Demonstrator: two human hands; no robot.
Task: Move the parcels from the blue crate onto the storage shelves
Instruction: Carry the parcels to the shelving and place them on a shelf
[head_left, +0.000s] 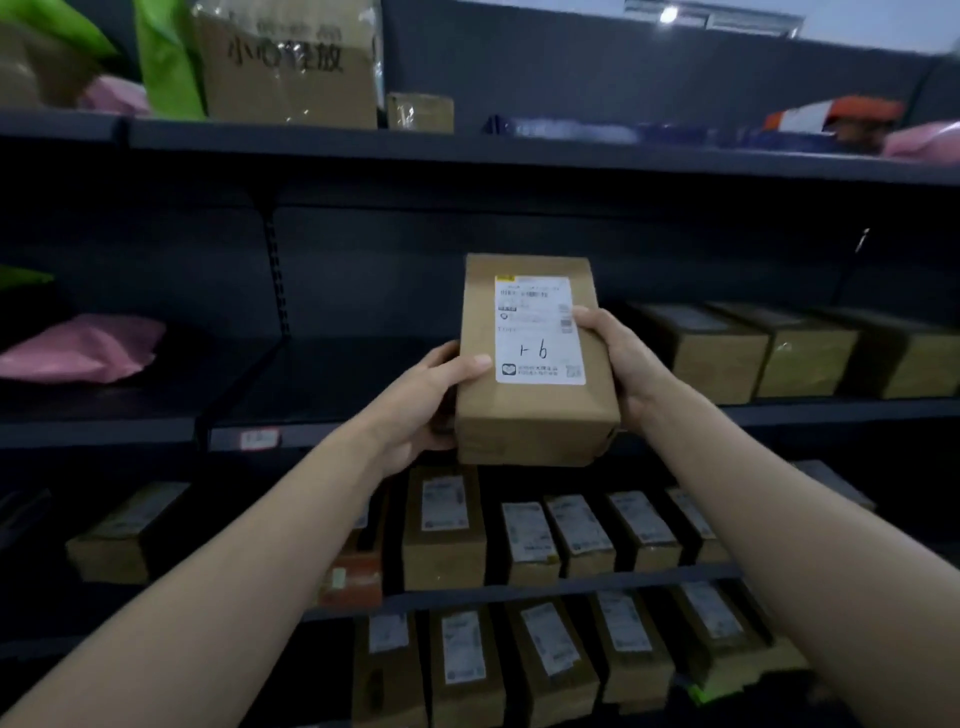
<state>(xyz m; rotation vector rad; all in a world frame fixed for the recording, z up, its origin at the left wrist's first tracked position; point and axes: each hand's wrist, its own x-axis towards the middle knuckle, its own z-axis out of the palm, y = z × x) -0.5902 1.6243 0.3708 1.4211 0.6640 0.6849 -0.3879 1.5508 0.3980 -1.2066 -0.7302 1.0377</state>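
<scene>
Brown kraft-paper parcel with a white shipping label (535, 364) is centre frame, off any surface, carried by both hands in front of the dark metal storage shelves (332, 379). Blue crate not in view.

Key relation: the parcel's long axis runs up the frame, i.e. away from the person and toward the back panel of the shelves. Labelled face is up toward the camera, near end lower than far end. It sits about level with the middle shelf board. The bare stretch of that board lies behind the parcel and to frame left, between the pink plastic mailer bag (83, 348) at far left and the row of three brown cardboard boxes (795, 353) at right. My read: the parcel goes in far end first, with a slight shift left to stay off the boxes.

Hands:
- left hand (436, 400): grasps the parcel's left edge near the lower end, thumb laid on the top face, fingers underneath and mostly hidden.
- right hand (618, 364): grasps the right edge a bit higher up, thumb touching the label's edge, fingers wrapped under.

Neither hand is clearly nearer the shelf.

Lower shelves, bottom of frame, carry rows of labelled brown cardboard boxes (571, 535), packed side by side, so I'd judge the middle board the likelier target.
</scene>
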